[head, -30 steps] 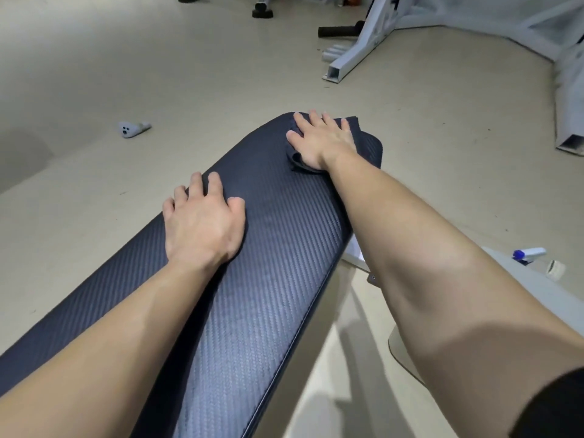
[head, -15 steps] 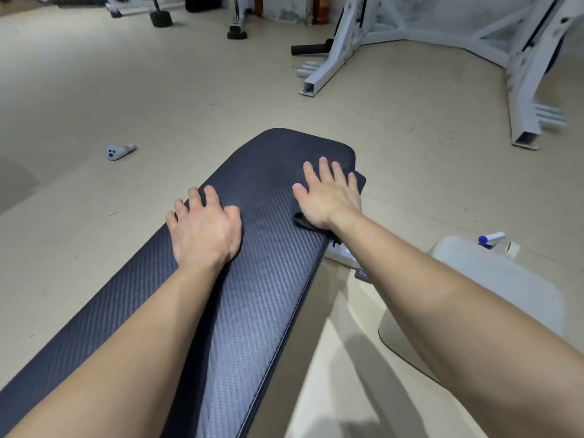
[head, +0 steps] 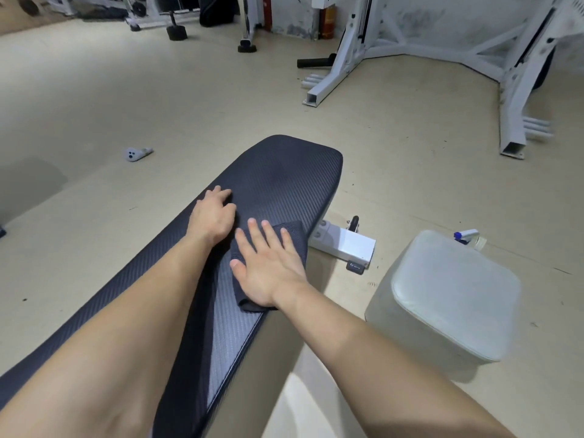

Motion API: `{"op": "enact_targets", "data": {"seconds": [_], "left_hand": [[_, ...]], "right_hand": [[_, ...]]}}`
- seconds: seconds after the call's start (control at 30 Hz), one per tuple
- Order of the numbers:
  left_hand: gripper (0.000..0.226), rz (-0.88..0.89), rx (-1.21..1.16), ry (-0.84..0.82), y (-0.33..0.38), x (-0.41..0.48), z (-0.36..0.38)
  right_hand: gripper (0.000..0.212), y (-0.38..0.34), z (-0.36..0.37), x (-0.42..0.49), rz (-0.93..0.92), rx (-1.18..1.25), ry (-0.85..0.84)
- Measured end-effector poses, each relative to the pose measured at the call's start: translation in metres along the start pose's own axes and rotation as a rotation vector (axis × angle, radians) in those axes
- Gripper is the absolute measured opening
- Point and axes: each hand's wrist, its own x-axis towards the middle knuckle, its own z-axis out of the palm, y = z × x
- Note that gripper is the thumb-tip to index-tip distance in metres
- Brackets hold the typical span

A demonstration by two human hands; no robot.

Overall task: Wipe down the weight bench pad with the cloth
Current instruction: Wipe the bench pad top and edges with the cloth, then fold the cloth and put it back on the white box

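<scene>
The dark, ribbed weight bench pad [head: 284, 175] runs from the lower left up to the middle of the head view. A dark cloth [head: 295, 237] lies flat on its right edge. My right hand [head: 268, 270] presses on the cloth with straight, spread fingers, covering most of it. My left hand [head: 213, 216] rests on the pad just left of the cloth, fingers slightly bent, holding nothing.
A grey padded stool [head: 448, 298] stands right of the bench, with a blue-capped spray bottle [head: 466, 236] behind it. The bench's white foot [head: 344, 245] shows below the pad's end. A small grey controller [head: 136, 152] lies on the floor at left. White rack legs [head: 328, 80] stand beyond.
My right hand has dragged the cloth back along the pad's right edge, from the far end towards me. My left hand has stayed on the pad. The camera has tilted up.
</scene>
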Motion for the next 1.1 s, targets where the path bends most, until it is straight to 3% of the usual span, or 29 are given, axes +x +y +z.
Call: {"op": "enact_targets", "data": {"seconds": [0.27,0.47,0.7,0.8,0.9,1.0,1.1], "left_hand": [[0.044,0.005,-0.133,0.017,0.002,-0.068,0.002],[0.048,0.018,-0.177,-0.250,-0.001,-0.084,-0.014],[0.051,0.060,-0.324,-0.415,0.003,-0.104,-0.027],[0.052,0.012,-0.492,-0.510,-0.001,-0.120,-0.040],[0.033,-0.052,-0.716,-0.492,-0.003,-0.135,-0.051],[0.046,-0.264,-1.096,-0.570,0.001,-0.149,-0.054],[0.048,-0.247,-1.300,-0.628,0.001,-0.151,-0.051]], "right_hand": [[0.050,-0.018,0.006,-0.038,-0.204,0.086,0.002],[0.047,-0.022,0.010,-0.054,-0.311,0.062,0.021],[0.044,-0.023,0.005,-0.065,-0.383,0.170,-0.050],[0.029,-0.023,-0.022,-0.067,-0.313,0.557,-0.206],[0.031,-0.020,-0.046,-0.073,-0.106,1.420,-0.303],[0.059,-0.013,-0.054,-0.072,-0.002,2.040,-0.517],[0.074,-0.002,-0.058,-0.071,0.003,2.327,-0.491]]}}
